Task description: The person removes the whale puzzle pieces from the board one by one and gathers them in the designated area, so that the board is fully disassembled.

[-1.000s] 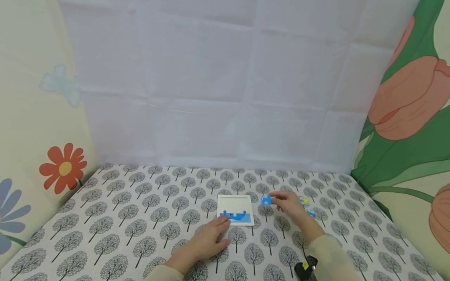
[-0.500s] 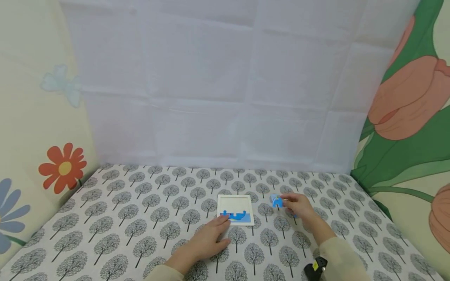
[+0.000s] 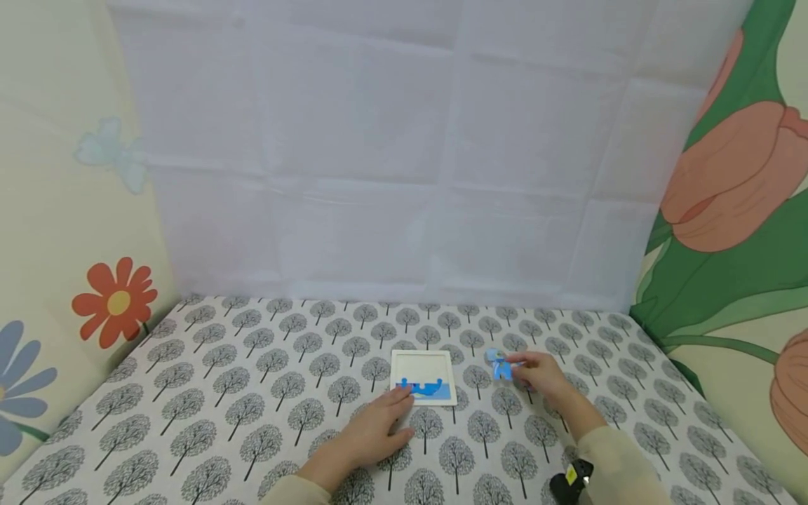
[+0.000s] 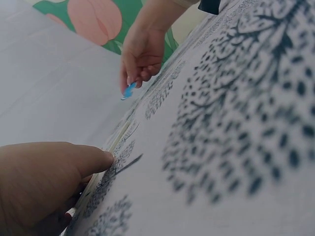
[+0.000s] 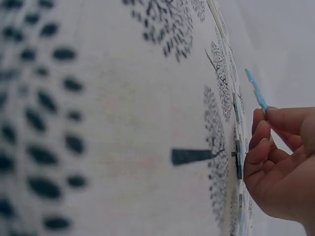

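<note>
My right hand (image 3: 539,375) pinches a blue jigsaw piece (image 3: 503,370) between thumb and fingertips, right of a white puzzle tray (image 3: 452,379). The right wrist view shows that piece (image 5: 257,91) nearly edge-on, held above the cloth. Joined blue pieces (image 3: 435,390) fill the lower part of the tray; its upper part is bare. With fairly straight fingers, my left hand (image 3: 375,428) rests on the tray's lower left edge, covering that corner. In the head view another light-blue piece (image 3: 493,354) shows just behind the pinched one.
Beneath my right hand, several loose puzzle pieces (image 5: 239,160) lie on the tree-print cloth (image 3: 303,400), mostly hidden in the head view. A black device (image 3: 571,482) is at my right wrist. A white sheet (image 3: 353,175) hangs behind the table.
My right hand has moved right, away from the tray, and slightly nearer to me, with the blue jigsaw piece still pinched. The left hand and the tray have stayed in place.
</note>
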`<state>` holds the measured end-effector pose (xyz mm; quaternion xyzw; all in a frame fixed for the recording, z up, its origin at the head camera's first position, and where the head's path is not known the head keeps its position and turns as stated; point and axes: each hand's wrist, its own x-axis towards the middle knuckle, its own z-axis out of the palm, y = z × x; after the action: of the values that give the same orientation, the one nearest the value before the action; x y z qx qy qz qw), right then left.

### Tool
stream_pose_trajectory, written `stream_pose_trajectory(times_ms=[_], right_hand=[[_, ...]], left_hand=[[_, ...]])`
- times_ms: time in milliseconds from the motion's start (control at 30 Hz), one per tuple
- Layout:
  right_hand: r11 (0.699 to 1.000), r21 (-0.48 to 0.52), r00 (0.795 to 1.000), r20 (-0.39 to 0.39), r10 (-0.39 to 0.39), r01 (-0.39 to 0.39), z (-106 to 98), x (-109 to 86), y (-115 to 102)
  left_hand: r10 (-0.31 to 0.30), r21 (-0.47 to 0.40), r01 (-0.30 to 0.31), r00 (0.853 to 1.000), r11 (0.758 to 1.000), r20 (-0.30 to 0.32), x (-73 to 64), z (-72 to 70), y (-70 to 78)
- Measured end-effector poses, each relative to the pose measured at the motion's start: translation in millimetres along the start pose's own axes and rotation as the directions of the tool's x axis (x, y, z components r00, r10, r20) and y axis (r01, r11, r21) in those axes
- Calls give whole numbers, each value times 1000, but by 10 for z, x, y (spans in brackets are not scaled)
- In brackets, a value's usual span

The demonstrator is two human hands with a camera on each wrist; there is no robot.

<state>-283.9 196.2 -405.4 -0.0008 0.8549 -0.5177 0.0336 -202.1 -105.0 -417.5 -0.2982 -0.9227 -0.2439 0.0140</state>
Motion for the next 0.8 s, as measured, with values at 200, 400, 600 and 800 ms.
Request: stream_pose_trajectory(times_ms=[200, 400, 600, 800], right_hand=[[998, -33, 998, -19, 52, -53, 8, 18, 44], [996, -60, 997, -24, 69, -70, 22, 23, 58], [997, -62, 999, -19, 40, -42, 34, 5, 54], [998, -51, 999, -27, 39, -40, 50, 18, 70]], left_hand=[[5, 9, -5, 1000, 1000, -3, 2, 2, -4], [7, 11, -7, 1000, 1000, -3, 8, 4, -6], [6, 9, -6, 1000, 1000, -3, 5, -10, 10], [1, 13, -1, 1000, 1000, 0, 4, -14, 17]])
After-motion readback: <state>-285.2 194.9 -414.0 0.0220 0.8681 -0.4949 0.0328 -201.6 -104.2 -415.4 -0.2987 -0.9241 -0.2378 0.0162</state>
